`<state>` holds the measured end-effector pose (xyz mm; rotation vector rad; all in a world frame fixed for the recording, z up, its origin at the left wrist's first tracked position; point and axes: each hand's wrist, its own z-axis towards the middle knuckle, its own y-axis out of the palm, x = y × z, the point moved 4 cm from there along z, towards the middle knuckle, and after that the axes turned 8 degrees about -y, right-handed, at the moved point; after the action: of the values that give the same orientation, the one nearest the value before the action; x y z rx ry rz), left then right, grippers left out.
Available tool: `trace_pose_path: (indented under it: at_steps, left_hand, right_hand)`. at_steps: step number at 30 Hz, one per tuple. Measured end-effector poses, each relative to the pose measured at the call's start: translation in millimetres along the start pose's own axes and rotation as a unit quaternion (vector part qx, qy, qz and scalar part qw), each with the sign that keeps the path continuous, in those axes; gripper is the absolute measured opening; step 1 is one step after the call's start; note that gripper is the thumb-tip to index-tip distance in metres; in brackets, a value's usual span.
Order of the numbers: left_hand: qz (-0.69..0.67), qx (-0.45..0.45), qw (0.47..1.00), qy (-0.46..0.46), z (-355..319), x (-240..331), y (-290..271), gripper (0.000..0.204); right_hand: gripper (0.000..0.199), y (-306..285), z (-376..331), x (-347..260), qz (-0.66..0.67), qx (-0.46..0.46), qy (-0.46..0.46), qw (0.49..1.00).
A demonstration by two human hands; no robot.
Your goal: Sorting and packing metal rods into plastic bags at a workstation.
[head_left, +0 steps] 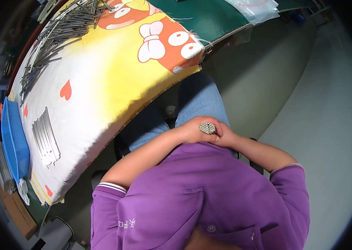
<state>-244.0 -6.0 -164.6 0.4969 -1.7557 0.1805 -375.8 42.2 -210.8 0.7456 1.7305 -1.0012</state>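
In front of my waist, my left hand [192, 128] is closed around a bundle of thin metal tubes [207, 128], whose packed ends face up. My right hand [227, 136] presses against the bundle's right side, with its fingers curled and mostly hidden behind the tubes and my left hand. The length of the bundle below the grip is out of sight. On the cloth-covered table to the left lies a neat row of silver tubes [46, 139]. Farther up the table spreads a large loose heap of similar tubes [55, 43].
The table cloth [97, 79] is white and yellow with cartoon prints; its edge runs close to my knees. A blue plastic basket [14, 141] stands at the left edge. Clear plastic bags [255, 10] lie on the green surface beyond. A cardboard box [19, 214] sits lower left.
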Motion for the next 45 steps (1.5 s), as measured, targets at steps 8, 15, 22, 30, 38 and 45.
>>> trace_pose_path:
  at_steps: [8, 15, 22, 30, 38, 45]
  left_hand:
    - [-0.064, 0.028, 0.998, -0.003, -27, 18, -5, 0.014]
    - [-0.010, 0.211, 0.884, 0.417, -134, 190, -29, 0.052]
    - [0.102, 0.404, 0.823, 0.386, -181, 216, -119, 0.024]
    - [0.129, 0.475, 0.843, 0.218, -185, 187, -159, 0.042]
    - [-0.091, 0.441, 0.878, 0.163, -176, 142, -182, 0.077]
    - [-0.132, 0.470, 0.867, 0.100, -168, 145, -171, 0.042]
  right_hand:
    - [0.038, 10, 14, -36, 0.089, -0.043, -0.031, 0.995]
    - [0.034, 0, 84, -256, -0.096, -0.119, -0.325, 0.933]
    - [0.031, 22, 198, -298, -0.030, -0.095, -0.385, 0.917]
    - [0.038, 37, 224, -297, 0.033, -0.141, -0.375, 0.915]
    - [0.024, 25, 248, -284, 0.320, -0.040, -0.235, 0.917]
    - [0.033, 31, 227, -337, 0.055, -0.049, -0.405, 0.911]
